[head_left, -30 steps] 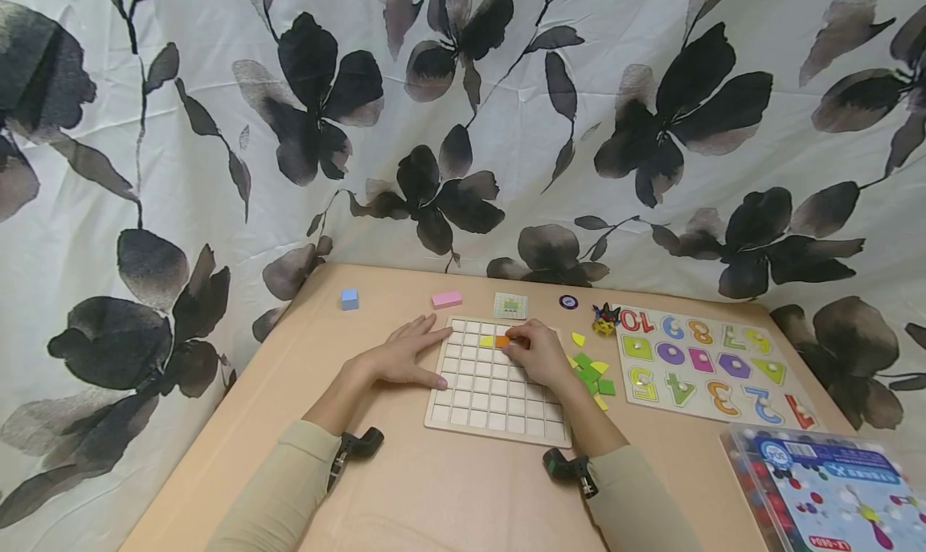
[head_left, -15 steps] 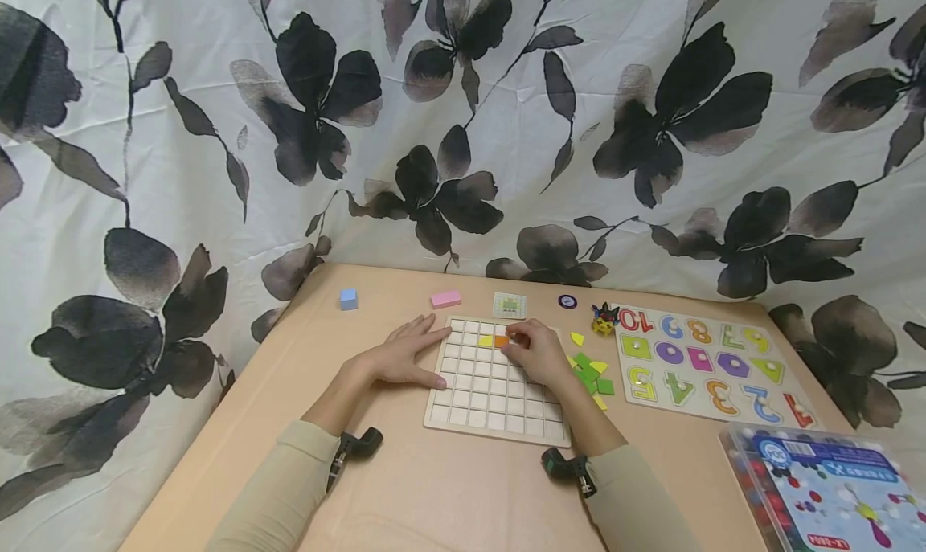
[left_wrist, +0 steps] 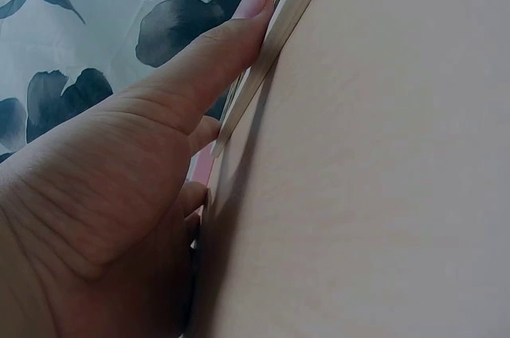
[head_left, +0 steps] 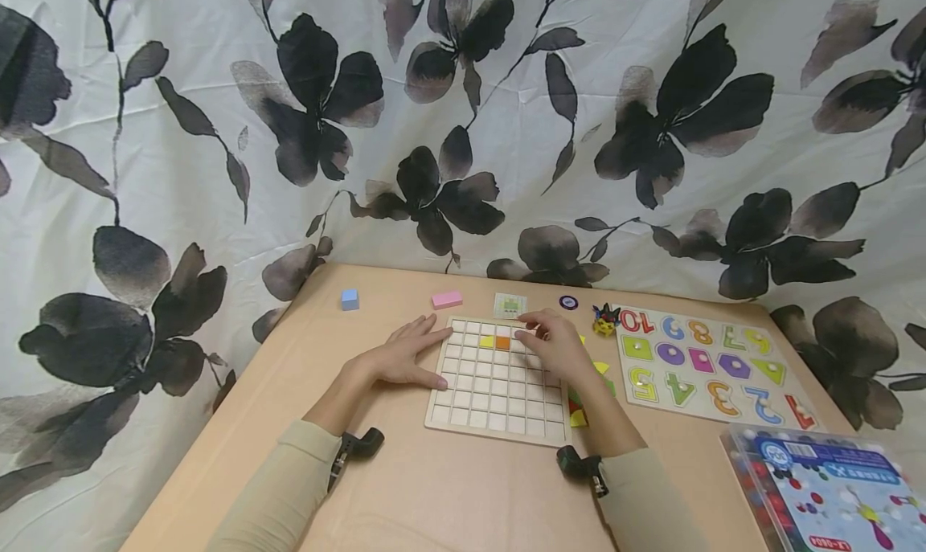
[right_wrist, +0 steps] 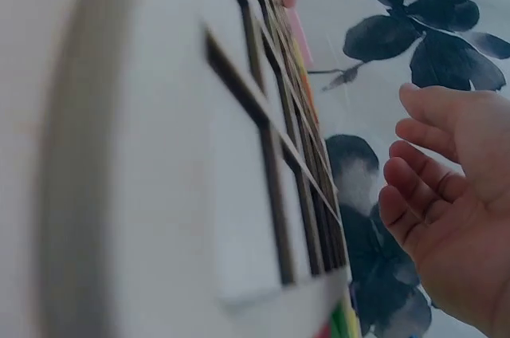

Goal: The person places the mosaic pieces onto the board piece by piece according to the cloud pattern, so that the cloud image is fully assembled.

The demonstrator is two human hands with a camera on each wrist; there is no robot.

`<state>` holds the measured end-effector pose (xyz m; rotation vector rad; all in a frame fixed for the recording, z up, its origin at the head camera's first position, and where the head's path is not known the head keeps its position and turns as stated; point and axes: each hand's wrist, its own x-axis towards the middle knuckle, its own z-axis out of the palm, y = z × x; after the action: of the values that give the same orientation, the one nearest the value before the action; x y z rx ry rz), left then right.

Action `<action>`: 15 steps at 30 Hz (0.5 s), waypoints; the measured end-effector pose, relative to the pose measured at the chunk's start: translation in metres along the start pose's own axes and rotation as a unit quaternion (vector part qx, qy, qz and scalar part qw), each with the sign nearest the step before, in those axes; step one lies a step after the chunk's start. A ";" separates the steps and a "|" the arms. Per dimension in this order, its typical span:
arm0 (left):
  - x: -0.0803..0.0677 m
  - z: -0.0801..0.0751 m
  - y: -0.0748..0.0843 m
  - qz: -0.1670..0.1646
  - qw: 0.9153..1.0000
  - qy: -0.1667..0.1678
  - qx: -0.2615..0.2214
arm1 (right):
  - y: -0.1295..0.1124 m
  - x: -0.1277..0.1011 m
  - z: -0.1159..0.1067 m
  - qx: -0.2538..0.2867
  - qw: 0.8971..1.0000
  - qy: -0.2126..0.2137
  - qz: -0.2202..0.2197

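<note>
- At the worktop's (head_left: 405, 488) middle lies a wooden grid board (head_left: 497, 383), with a yellow tile (head_left: 486, 341) and an orange tile (head_left: 502, 342) side by side in its second row from the far edge.
- Left hand (head_left: 405, 353): flat at the board's 9 o'clock edge, fingers straight and spread, thumb pressed along the frame, as the left wrist view (left_wrist: 199, 75) shows. It holds nothing and steadies the board.
- Right hand (head_left: 557, 345): raised over the board's 1 o'clock corner, just right of the orange tile, fingers loosely curled and empty in the right wrist view (right_wrist: 446, 194). It is not touching either tile.
- Loose green and yellow tiles (head_left: 600, 369) lie at 3 o'clock of the board, partly hidden under the right forearm; a red one shows near the board's near right corner.
- Step in hand, as I judge it: the orange tile looks seated in its cell, and the right hand is free for another piece.
- Next move, by my reading: take one loose tile from the 3 o'clock pile with a fingertip pinch, bring it to the cell beside the orange tile and set it square to the cell walls, the left hand bracing the frame.
- Farther off: a number puzzle board (head_left: 705, 363) at 3 o'clock, a pattern card (head_left: 510, 304) at 12, a pink block (head_left: 446, 299) and a blue cube (head_left: 350, 299) toward 11.
</note>
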<state>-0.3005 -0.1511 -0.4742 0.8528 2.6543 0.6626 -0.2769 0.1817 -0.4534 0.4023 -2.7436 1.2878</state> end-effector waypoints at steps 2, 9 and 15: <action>0.000 0.000 0.000 -0.003 1.000 -0.002 0.002 | 0.001 -0.001 -0.006 -0.012 1.000 0.000 -0.004; 0.000 0.000 -0.001 -0.009 1.000 -0.004 -0.001 | 0.010 -0.003 -0.027 -0.048 0.999 0.012 -0.022; 0.001 0.001 -0.002 -0.013 1.000 -0.007 0.001 | 0.019 -0.007 -0.046 -0.066 0.997 0.028 -0.014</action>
<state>-0.3023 -0.1518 -0.4763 0.8195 2.6498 0.6468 -0.2764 0.2300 -0.4389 0.3860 -2.7463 1.0876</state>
